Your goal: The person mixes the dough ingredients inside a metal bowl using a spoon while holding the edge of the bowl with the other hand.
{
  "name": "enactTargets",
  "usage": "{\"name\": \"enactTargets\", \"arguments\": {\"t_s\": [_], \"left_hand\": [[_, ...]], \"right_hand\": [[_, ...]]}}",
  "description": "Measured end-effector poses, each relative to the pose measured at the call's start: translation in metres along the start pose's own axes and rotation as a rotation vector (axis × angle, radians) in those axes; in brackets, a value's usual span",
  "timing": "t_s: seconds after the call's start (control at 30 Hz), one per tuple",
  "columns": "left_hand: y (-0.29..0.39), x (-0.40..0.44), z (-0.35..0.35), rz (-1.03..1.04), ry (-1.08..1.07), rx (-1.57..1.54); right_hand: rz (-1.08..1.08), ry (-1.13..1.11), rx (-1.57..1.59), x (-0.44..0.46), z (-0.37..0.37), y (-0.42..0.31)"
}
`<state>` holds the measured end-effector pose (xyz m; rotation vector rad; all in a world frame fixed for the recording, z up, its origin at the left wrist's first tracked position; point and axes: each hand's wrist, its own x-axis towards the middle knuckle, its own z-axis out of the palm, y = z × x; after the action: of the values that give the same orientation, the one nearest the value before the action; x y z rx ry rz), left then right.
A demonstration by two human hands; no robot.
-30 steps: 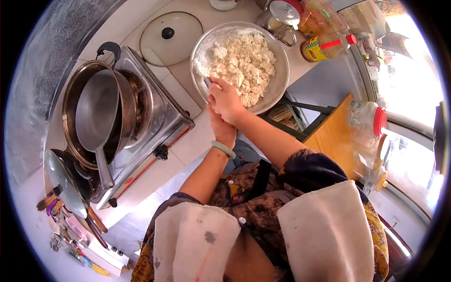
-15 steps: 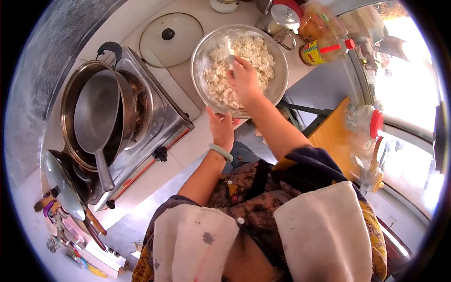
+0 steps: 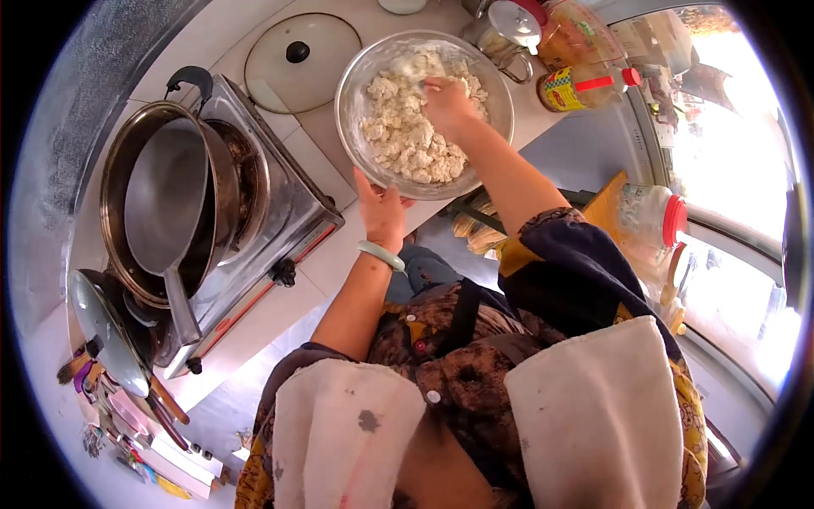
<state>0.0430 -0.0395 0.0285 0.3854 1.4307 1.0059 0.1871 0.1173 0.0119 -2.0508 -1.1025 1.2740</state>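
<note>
Steadying the bowl (image 3: 350, 106)
Left hand (image 3: 383, 219), spread open, braces its near rim, likely against sliding; right hand (image 3: 451, 109) reaches inside into crumbly dough (image 3: 411, 146), grip indeterminable.

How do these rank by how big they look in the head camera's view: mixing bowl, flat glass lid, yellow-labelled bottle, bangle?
Largest to smallest:
Mixing bowl
Flat glass lid
Yellow-labelled bottle
Bangle

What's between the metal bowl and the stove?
Between bowl and stove lie a glass lid, toward the far side, and pale countertop nearer the person; the head view shows this.
</note>
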Motion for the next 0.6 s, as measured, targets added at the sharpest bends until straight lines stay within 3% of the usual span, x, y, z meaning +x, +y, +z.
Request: {"name": "enactTargets", "arguments": {"t_s": [0.13, 0.23, 0.33, 0.5, 0.6], "left_hand": [[-0.004, 0.002, -0.002, -0.024, 0.024, 0.031], [-0.007, 0.004, -0.002, -0.002, -0.014, -0.055], [0.003, -0.002, -0.002, -0.025, -0.016, -0.027], [0.007, -0.005, -0.001, -0.036, -0.014, -0.006], [0.007, -0.006, 0.000, -0.031, -0.023, -0.007]], "right_hand": [[-0.034, -0.208, -0.271, -0.055, 0.020, -0.022], [-0.375, -0.230, -0.462, -0.070, 0.019, 0.010], [-0.319, -0.406, -0.510, -0.102, -0.021, 0.000], [-0.142, -0.203, -0.128, -0.129, -0.076, -0.002], [-0.052, -0.038, 0.046, -0.092, -0.090, 0.034]]}}
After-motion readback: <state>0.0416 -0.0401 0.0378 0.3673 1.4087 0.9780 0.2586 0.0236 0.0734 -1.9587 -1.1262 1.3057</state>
